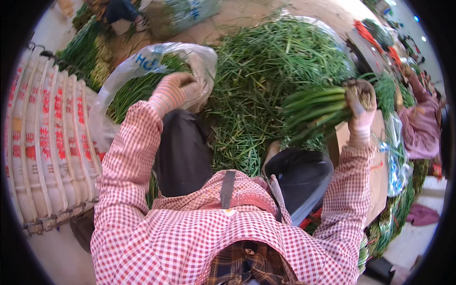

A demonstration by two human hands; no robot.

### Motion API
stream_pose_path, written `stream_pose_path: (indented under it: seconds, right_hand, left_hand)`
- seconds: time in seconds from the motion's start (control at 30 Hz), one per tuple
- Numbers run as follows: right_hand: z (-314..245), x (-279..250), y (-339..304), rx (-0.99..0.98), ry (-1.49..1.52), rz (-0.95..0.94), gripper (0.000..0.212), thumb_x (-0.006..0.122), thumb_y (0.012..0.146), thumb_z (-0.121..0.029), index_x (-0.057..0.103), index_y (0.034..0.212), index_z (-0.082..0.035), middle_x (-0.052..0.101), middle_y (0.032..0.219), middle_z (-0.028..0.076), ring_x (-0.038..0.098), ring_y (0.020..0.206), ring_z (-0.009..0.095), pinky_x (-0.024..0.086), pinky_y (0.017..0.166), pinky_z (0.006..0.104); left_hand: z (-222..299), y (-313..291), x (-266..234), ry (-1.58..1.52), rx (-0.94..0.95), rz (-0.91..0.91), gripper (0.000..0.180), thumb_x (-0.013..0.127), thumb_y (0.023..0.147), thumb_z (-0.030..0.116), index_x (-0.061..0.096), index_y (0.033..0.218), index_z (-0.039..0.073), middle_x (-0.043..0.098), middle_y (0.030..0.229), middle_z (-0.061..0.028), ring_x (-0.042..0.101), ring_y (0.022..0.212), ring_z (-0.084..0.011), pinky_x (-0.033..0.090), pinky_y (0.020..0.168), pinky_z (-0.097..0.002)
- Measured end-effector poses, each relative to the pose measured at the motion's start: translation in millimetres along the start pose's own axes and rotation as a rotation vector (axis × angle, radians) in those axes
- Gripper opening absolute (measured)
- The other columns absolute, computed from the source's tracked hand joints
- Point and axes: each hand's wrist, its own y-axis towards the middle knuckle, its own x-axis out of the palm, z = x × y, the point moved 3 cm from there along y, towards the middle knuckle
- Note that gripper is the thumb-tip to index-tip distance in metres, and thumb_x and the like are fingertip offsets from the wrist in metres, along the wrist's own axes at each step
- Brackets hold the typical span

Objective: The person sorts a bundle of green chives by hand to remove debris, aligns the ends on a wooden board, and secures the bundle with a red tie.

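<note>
The right hand (361, 97) has its fingers wrapped around the pale base of a bunch of chive-like greens (316, 107), whose long leaves point leftward over the right part of a broad heap of loose greens (280, 61); the palm and fingers hide much of the stalk ends. The left hand (173, 90), in a striped glove, has its fingers bent at the mouth of a translucent plastic bag (105, 97) with blue lettering, and whether they pinch its rim I cannot tell. Inside that bag lie more leafy greens (130, 95), partly covered by the left hand and wrist. Two bent knees in dark trousers stand between the body and the heap: the left knee (183, 147) comes up just beside the bag, the right knee (304, 178) below the held bunch. To the far left, a white ribbed panel (52, 142) with red printing bounds the space beside the bag. Stacked greens (83, 52) lie beyond it, and a bulging plastic sack (178, 16) stands behind the bag, near another person's leg (121, 10). On the right, a cardboard sheet (377, 173) stands close by the right forearm, with bundled greens (392, 228) past it and a co-worker in a checked top (422, 126) farther out, near a maroon cloth (422, 214)
</note>
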Motion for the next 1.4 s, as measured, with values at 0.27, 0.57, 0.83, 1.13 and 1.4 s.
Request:
stream_pose_path:
  seconds: [0.27,0.57,0.83,1.13,1.4]
  right_hand:
    - [-93.5,105.4,-38.2,-0.410,-0.004,-0.003,0.034,0.075,0.075,0.005,0.063,0.105,-0.006,0.066,0.091,0.002,0.062,0.086,0.011,0.052,0.075,0.0268]
    - [-126.6,194.4,-184.9,-1.035,-0.434,-0.623,0.031,0.070,0.063,-0.024,0.065,0.093,-0.018,0.063,0.096,-0.001,0.064,0.094,0.023,0.051,0.091,0.0436]
    - [-149.5,118.6,-103.2,-0.358,-0.125,-0.750,0.079,0.086,0.059,-0.035,0.052,0.123,-0.005,0.059,0.109,0.008,0.059,0.098,0.024,0.046,0.098,0.0356]
    - [-107.0,-30.9,-0.4,0.022,0.170,-0.144,0.104,0.089,0.070,-0.024,0.025,0.147,0.004,0.058,0.128,0.014,0.057,0.114,0.023,0.046,0.100,0.0348]
    - [-66.9,-182.5,-12.6,-0.071,0.066,0.177,0.094,0.088,0.068,-0.004,0.033,0.144,-0.008,0.059,0.128,0.007,0.057,0.115,0.019,0.050,0.096,0.0356]
  left_hand:
    - [118.2,-75.9,185.4,-1.273,-0.142,-1.031,0.134,0.042,0.058,0.097,0.022,0.151,0.002,0.039,0.146,-0.0277,0.048,0.126,-0.0453,0.038,0.105,-0.0599]
    - [91.2,-90.4,166.4,-1.831,0.146,-0.884,0.095,0.046,0.083,0.078,0.032,0.152,0.014,0.042,0.147,-0.0247,0.049,0.126,-0.0467,0.042,0.106,-0.0578]
    - [114.0,-75.2,143.3,-1.639,0.423,-0.752,0.077,0.062,0.086,0.059,0.046,0.141,0.009,0.058,0.131,-0.0170,0.060,0.114,-0.0329,0.050,0.098,-0.0473]
    - [262.9,32.3,265.3,-0.785,0.749,-0.490,0.080,0.091,0.062,0.020,0.052,0.131,0.006,0.063,0.119,-0.0033,0.060,0.110,-0.0184,0.049,0.098,-0.0363]
    - [356.1,91.0,415.2,-0.161,0.913,-0.766,0.079,0.089,0.070,0.022,0.046,0.133,0.005,0.063,0.126,-0.0094,0.061,0.113,-0.0222,0.049,0.100,-0.0394]
